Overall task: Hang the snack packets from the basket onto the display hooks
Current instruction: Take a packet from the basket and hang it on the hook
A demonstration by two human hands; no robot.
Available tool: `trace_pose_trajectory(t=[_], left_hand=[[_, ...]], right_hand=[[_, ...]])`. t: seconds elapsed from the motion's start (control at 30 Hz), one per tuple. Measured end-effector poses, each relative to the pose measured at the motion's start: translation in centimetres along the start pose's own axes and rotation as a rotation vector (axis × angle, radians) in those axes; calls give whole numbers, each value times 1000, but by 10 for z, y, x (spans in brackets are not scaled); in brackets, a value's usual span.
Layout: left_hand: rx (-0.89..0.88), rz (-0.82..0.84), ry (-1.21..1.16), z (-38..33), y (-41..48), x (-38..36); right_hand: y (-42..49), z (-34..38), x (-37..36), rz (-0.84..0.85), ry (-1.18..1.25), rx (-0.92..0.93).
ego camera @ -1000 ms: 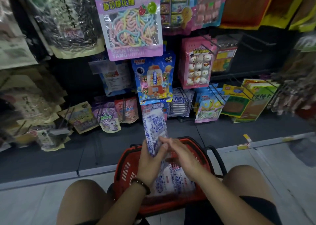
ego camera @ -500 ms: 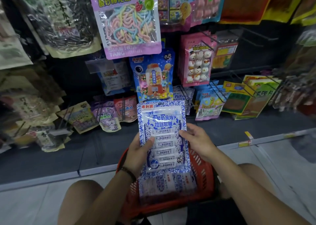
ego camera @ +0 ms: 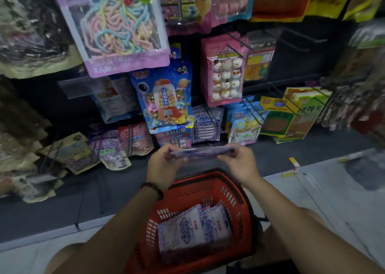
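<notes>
At the far left, brown and silver bags crowd the edge of the rack, blurred. Below them the dark shelf base lies open as far as the pale floor edge. A purple pouch hangs low, its bottom edge just above that base and left of the left hand.

The left hand's fingers are curled round the left end of the snack packet, with a dark band on the wrist. The packet lies flat and level, edge-on to the camera and blurred. It hangs over the far rim of the red basket, just below the lowest row of hung goods. Behind it, near its far edge, a row of hung blue-and-white packets sits on a wire display hook. In the basket more blue-and-white packets lie against the floor of it.

The right hand pinches the packet's right end, fingers curled over it. To its right the shelf base runs open beneath yellow-green packets. Higher up, long wire hooks jut from the dark back panel.
</notes>
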State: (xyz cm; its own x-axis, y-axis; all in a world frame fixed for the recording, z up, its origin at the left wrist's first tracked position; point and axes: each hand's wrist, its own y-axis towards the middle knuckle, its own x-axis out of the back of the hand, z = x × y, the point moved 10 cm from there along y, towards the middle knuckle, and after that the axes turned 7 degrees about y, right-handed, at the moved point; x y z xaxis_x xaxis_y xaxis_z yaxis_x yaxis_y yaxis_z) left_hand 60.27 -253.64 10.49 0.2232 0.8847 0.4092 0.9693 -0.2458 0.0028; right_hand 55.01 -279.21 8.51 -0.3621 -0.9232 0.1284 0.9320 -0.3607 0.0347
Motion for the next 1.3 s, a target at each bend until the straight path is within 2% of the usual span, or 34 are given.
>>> trace_pose_trajectory(t=[0.1,0.2,0.27,0.33,0.4,0.5,0.57,0.67,0.83,0.93,1.07,1.3], left_hand=[[-7,-22,76,-2,23,-15],[1,-34,223,8,41,-35],[48,16,160,23,55,-53],[134,10,-17,34,67,-66],[178,5,-90,37,75,-82],[180,75,20,54,87,-113],[262,75,58,75,98,-126],[346,43,-10,93,112,-136],[358,-21,19,101,121,-144],[401,-22,-112,101,122,-157],[448,-52,-205,109,125,-165],[486,-132,-198,118,126,-163]], right_hand=[[21,-13,11,-21,7,19],[39,-40,19,-60,98,-124],[51,-53,19,-20,156,-173],[64,-65,20,24,149,-188],[75,-81,26,24,176,-251],[88,-106,33,20,249,-326],[94,-127,38,0,268,-384],[105,-149,33,-14,291,-461],[137,-203,35,9,111,-458],[146,-232,37,26,110,-479],[142,-200,43,-37,71,-493],[141,-158,40,-60,-70,-455]])
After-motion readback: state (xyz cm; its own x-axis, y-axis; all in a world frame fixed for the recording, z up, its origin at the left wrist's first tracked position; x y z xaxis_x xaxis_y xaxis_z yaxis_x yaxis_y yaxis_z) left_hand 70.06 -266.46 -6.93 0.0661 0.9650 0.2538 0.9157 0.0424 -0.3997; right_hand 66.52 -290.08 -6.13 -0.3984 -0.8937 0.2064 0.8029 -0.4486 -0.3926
